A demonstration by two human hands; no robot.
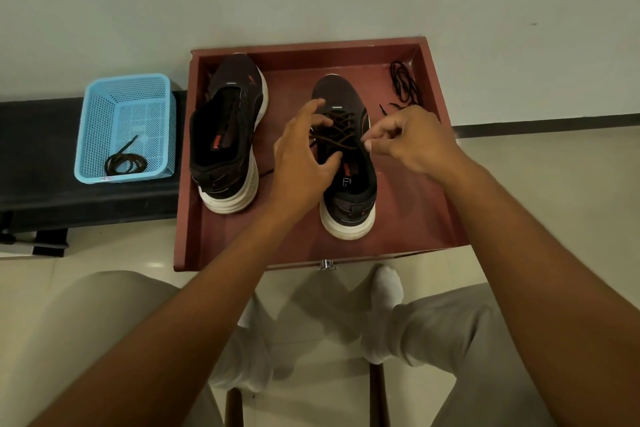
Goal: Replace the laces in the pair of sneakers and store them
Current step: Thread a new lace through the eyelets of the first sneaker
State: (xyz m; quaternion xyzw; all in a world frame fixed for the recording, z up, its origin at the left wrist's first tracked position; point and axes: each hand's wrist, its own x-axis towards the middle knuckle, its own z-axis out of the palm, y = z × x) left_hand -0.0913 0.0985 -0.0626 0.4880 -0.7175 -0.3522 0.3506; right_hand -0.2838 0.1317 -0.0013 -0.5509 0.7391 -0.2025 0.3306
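Two black sneakers with white soles stand in a reddish-brown wooden tray [429, 184]. The left sneaker [228, 135] has no lace and leans on its side. The right sneaker [346, 163] is upright, with a dark lace [341, 128] crossed through its eyelets. My left hand [301, 156] lies on this shoe's left side, fingers spread over the lacing and thumb on the tongue. My right hand [408, 140] pinches the lace at the shoe's right edge. A loose black lace [403, 83] lies in the tray's far right corner.
A light blue plastic basket [126, 128] sits on a black bench [41, 163] to the left, with a coiled dark lace [124, 161] inside. A pale wall rises behind the tray. My knees and white socks are below, over a tiled floor.
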